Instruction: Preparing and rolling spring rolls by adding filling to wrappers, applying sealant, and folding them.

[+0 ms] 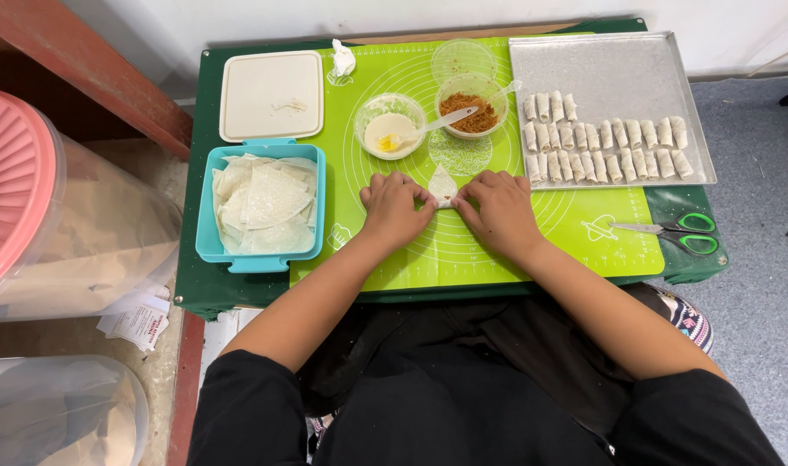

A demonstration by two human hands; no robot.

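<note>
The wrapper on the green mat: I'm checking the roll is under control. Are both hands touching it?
Touching. The head view shows the left hand and right hand with fingertips pressed on the lower edge of the triangular wrapper.

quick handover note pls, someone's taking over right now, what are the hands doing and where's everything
Left hand and right hand: both fingertips pressed on one wrapper on the green mat, rolling its near edge.
Wrapper stack: teal box, left. Filling bowl and paste bowl: behind the hands.
Done: rows of finished rolls on the metal tray.
Left: this roll, and plenty of wrappers.
</note>
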